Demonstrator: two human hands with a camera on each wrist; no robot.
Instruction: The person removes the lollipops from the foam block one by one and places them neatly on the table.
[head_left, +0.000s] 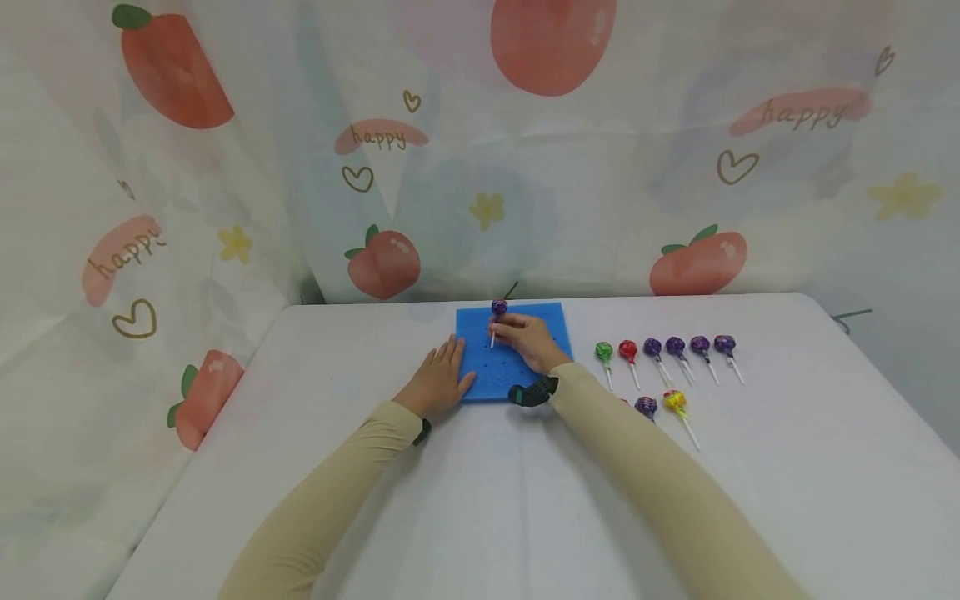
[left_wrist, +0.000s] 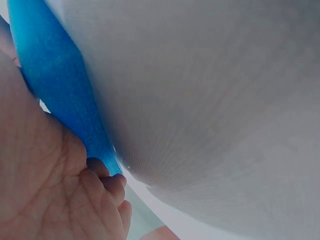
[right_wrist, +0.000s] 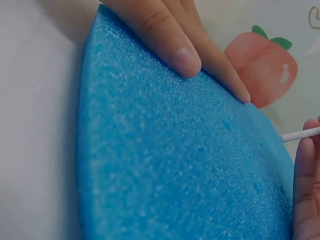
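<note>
A blue foam block with small dark holes in its top lies on the white table. Against its left edge rests my left hand, fingers straight, the thumb at the near left corner. My right hand pinches a purple-wrapped lollipop above the block, wrapped head up and white stick pointing down. In the right wrist view the white stick reaches the foam surface close to the fingertips. The left wrist view shows the left palm beside the side of the foam.
To the right, a row holds a green lollipop, a red lollipop and several purple lollipops. Nearer lie a yellow lollipop and another purple one, partly behind the right sleeve. A printed curtain hangs behind the table.
</note>
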